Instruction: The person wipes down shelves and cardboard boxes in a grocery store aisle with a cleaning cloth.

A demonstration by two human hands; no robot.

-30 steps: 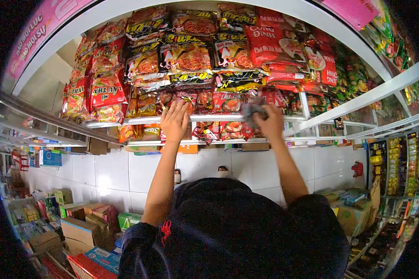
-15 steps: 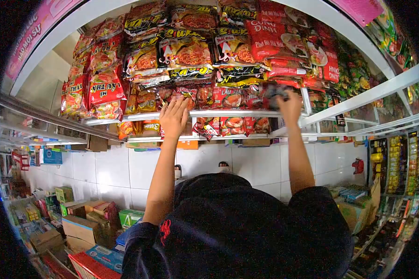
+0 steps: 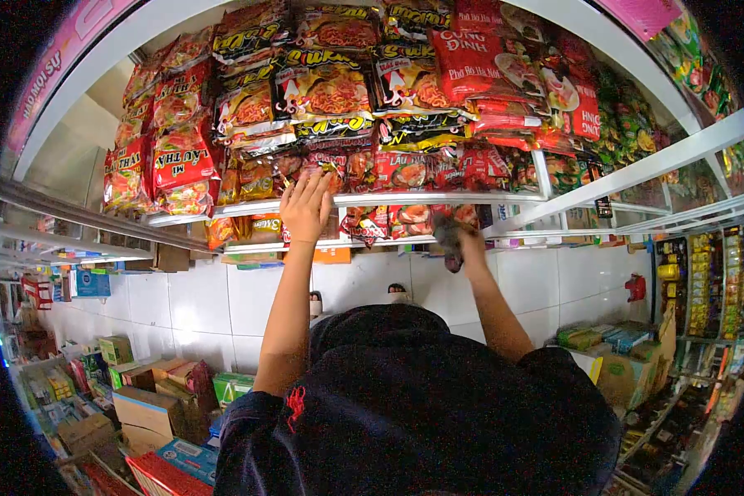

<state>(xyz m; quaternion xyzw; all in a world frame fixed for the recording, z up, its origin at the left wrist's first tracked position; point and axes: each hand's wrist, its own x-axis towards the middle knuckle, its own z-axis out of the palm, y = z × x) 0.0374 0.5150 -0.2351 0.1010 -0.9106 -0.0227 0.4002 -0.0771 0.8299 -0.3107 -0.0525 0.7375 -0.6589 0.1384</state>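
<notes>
My left hand (image 3: 306, 205) lies flat with its fingers stretched over the shelf's white front rail (image 3: 372, 199), fingertips at the red noodle packets of the lower row. My right hand (image 3: 473, 246) is closed round a dark grey cloth (image 3: 449, 241), which hangs in front of the lower rail and is slightly blurred. Behind the cloth are red noodle packets (image 3: 410, 217) of the shelf below. Black-and-yellow noodle packets (image 3: 322, 87) are stacked above my left hand. Red pho packets (image 3: 488, 70) lie further right.
Red hotpot noodle packets (image 3: 182, 161) fill the shelf's left end. A white slanted frame bar (image 3: 628, 172) crosses on the right. Cardboard boxes (image 3: 145, 413) stand on the floor behind at left, and another box (image 3: 628, 376) at right. Hanging yellow sachets (image 3: 701, 281) line the far right.
My right hand has moved down and left with the cloth, from the upper rail to in front of the lower one. My left hand stays nearly in place.
</notes>
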